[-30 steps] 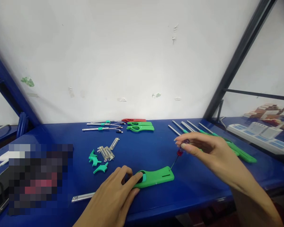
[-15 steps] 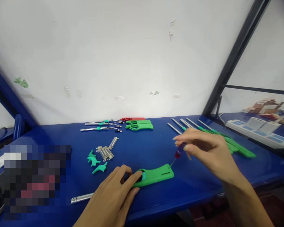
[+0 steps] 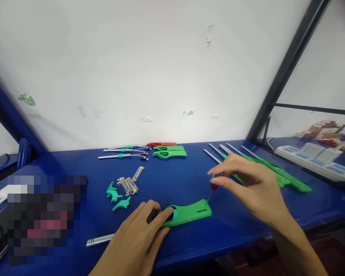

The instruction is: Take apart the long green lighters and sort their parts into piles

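A green long-necked gas lighter (image 3: 189, 213) lies flat on the blue table, its metal tube pointing left. My left hand (image 3: 142, 234) presses down over the lighter's trigger end and grips it, covering part of the body. Pinched between the thumb and fingers of my right hand (image 3: 248, 184) is a small screwdriver with a dark red handle (image 3: 214, 187). Its thin shaft slants down, and the tip meets the far corner of the lighter's right end. Whether the tip sits in a screw is too small to tell.
Teal triggers (image 3: 122, 203) and clear fuel tanks (image 3: 131, 185) lie left of centre. Behind them are metal tubes with wires (image 3: 123, 156), green shells (image 3: 170, 153) and a red shell (image 3: 162, 144). Several green lighters (image 3: 293, 179) rest at right, near a power strip (image 3: 310, 163).
My right hand has shifted slightly left, and the screwdriver stands more upright, with its handle more covered by my fingers. The left hand and the lighter have stayed in place.
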A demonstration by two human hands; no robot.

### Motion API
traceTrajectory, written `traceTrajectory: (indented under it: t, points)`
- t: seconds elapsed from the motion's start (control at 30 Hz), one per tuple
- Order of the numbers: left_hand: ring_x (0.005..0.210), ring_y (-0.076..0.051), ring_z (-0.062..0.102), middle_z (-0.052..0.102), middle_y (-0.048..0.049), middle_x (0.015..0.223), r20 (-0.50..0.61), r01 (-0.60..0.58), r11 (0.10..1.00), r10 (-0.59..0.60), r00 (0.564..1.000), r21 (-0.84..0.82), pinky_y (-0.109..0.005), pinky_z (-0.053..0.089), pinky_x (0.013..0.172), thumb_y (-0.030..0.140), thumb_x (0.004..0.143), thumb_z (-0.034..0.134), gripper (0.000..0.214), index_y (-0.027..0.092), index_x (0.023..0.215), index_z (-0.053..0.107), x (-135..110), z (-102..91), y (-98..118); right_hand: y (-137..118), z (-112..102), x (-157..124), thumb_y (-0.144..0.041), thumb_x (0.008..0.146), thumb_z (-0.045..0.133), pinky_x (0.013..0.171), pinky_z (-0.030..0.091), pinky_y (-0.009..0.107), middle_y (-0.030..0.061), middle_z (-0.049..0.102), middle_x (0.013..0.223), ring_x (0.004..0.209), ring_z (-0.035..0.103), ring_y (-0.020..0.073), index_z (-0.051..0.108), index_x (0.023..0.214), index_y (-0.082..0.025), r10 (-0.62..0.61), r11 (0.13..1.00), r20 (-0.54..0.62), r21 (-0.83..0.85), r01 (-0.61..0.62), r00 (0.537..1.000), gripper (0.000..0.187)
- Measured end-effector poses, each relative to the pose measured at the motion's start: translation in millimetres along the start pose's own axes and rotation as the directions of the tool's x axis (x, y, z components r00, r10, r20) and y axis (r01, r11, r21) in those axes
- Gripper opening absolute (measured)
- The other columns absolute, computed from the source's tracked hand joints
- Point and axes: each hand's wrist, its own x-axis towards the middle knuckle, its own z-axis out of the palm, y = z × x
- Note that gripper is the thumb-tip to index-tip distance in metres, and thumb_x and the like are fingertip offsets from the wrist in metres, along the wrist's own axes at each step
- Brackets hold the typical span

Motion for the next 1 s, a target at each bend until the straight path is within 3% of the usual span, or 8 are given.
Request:
traceTrajectory:
  t: [0.1, 0.2, 0.3, 0.43, 0.6, 0.7, 0.8, 1.0]
  points:
    - [0.098, -0.024, 0.075, 0.068, -0.0068, 0.123, -0.001, 0.002, 1.000, -0.002, 1.000, -0.001, -0.035, 0.067, 0.082, 0.026, 0.114, 0.048, 0.040, 0.032, 0.153, 0.058, 0, -0.2, 0, 0, -5, -1, -0.027, 0.102, 0.077, 0.075, 0.061, 0.034, -0.0015, 0.085, 0.095, 0.083, 0.078, 0.0202, 0.085, 0.115, -0.040, 0.031, 0.997, 0.113, 0.067, -0.038, 0.993, 0.020]
    - [0.097, -0.023, 0.075, 0.068, -0.0065, 0.122, -0.006, -0.007, 1.000, 0.007, 1.000, -0.005, -0.035, 0.067, 0.081, 0.025, 0.114, 0.048, 0.040, 0.032, 0.153, 0.058, 1, -0.3, 0, -1, -8, -1, -0.026, 0.108, 0.068, 0.079, 0.062, 0.034, -0.0005, 0.086, 0.103, 0.093, 0.080, 0.0221, 0.086, 0.112, -0.040, 0.020, 0.993, 0.225, 0.107, -0.045, 0.974, 0.023]
    - [0.098, -0.023, 0.075, 0.068, -0.0065, 0.122, -0.019, -0.004, 1.000, 0.004, 1.000, 0.001, -0.034, 0.067, 0.083, 0.024, 0.114, 0.048, 0.040, 0.032, 0.152, 0.058, 2, -0.6, 0, -1, -6, 0, -0.029, 0.101, 0.079, 0.082, 0.061, 0.034, 0.0013, 0.083, 0.105, 0.098, 0.077, 0.0231, 0.085, 0.107, -0.038, 0.022, 0.994, 0.187, 0.106, -0.042, 0.982, 0.012]
    - [0.097, -0.024, 0.075, 0.069, -0.0067, 0.122, -0.020, -0.003, 1.000, 0.004, 1.000, 0.007, -0.034, 0.066, 0.081, 0.025, 0.115, 0.047, 0.039, 0.031, 0.151, 0.058, 2, -1.6, 1, 0, -4, 2, -0.029, 0.096, 0.086, 0.077, 0.058, 0.034, -0.0010, 0.079, 0.086, 0.078, 0.071, 0.0186, 0.086, 0.099, -0.037, 0.046, 0.996, 0.090, 0.071, -0.052, 0.995, 0.008]
    - [0.096, -0.023, 0.075, 0.068, -0.0065, 0.122, -0.007, -0.004, 1.000, 0.004, 1.000, 0.001, -0.034, 0.066, 0.080, 0.025, 0.115, 0.046, 0.038, 0.031, 0.151, 0.058, 2, -3.0, 1, -1, -10, 2, -0.030, 0.106, 0.071, 0.079, 0.060, 0.034, 0.0028, 0.084, 0.103, 0.093, 0.078, 0.0218, 0.086, 0.111, -0.036, 0.094, 0.993, 0.163, 0.059, -0.105, 0.982, 0.016]
    - [0.097, -0.024, 0.075, 0.068, -0.0068, 0.122, 0.002, 0.002, 1.000, -0.002, 1.000, 0.009, -0.035, 0.066, 0.080, 0.025, 0.115, 0.046, 0.039, 0.031, 0.152, 0.057, 2, -3.2, 1, -1, -10, 3, -0.034, 0.100, 0.080, 0.079, 0.062, 0.034, 0.0050, 0.081, 0.103, 0.096, 0.076, 0.0238, 0.087, 0.102, -0.034, 0.091, 0.991, 0.148, 0.085, -0.104, 0.985, 0.007]
    - [0.096, -0.023, 0.075, 0.068, -0.0067, 0.123, 0.013, 0.002, 1.000, -0.002, 1.000, 0.003, -0.035, 0.066, 0.079, 0.025, 0.115, 0.046, 0.039, 0.031, 0.152, 0.057, 3, -2.8, 1, 0, -12, 4, -0.035, 0.094, 0.087, 0.074, 0.061, 0.033, 0.0038, 0.078, 0.092, 0.084, 0.072, 0.0215, 0.087, 0.093, -0.033, 0.093, 0.990, 0.117, 0.092, -0.104, 0.989, 0.001]
    - [0.096, -0.023, 0.075, 0.068, -0.0068, 0.124, 0.008, -0.001, 1.000, 0.001, 1.000, 0.000, -0.034, 0.066, 0.079, 0.025, 0.115, 0.046, 0.039, 0.031, 0.153, 0.056, 2, -1.4, 0, -1, -18, 0, -0.036, 0.104, 0.074, 0.084, 0.062, 0.035, 0.0042, 0.082, 0.107, 0.099, 0.075, 0.0244, 0.087, 0.112, -0.039, 0.134, 0.989, 0.168, 0.040, -0.143, 0.977, 0.015]
